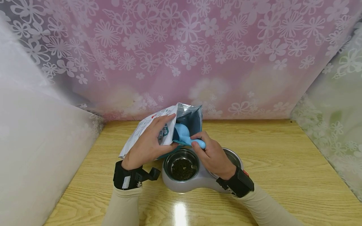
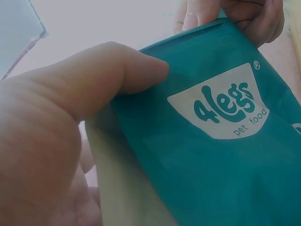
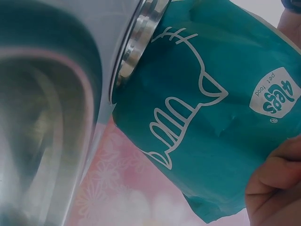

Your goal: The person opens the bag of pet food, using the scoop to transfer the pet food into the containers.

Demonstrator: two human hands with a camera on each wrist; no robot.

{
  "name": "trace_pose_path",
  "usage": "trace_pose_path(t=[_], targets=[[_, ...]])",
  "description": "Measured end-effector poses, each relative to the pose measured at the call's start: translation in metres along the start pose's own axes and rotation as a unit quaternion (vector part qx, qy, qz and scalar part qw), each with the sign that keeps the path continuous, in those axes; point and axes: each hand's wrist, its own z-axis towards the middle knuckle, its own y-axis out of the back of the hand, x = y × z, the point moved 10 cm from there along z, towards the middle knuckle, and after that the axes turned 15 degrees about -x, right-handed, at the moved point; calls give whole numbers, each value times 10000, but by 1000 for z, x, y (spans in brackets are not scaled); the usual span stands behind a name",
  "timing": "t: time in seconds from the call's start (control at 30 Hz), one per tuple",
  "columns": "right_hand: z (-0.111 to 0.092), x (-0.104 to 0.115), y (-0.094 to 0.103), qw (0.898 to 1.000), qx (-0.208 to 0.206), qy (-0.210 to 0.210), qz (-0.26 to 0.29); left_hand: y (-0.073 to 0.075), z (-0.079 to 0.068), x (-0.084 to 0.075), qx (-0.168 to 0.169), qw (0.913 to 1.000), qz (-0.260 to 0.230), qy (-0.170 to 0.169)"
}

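An open teal and white pet food bag lies tilted, its silvery mouth facing up and right. My left hand grips it near the mouth, thumb on the teal front and fingers over the white side. With thumb and fingers, my right hand pinches the handle of a light blue scoop. The scoop's bowl sits in the bag's mouth, partly hidden by the rim. Just below, a steel bowl contains dark kibble.
A grey double-bowl stand holds both steel bowls; the right bowl is partly covered by my right hand. Under everything is a wood-grain table. Flowered pink cloth hangs behind, and pale cloth borders the left.
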Motion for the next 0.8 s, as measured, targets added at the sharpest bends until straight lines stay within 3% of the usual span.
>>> trace_pose_path(t=[0.8], targets=[[0, 0, 0, 9999, 14, -34, 96, -1, 0, 0, 26, 10000, 0, 8]])
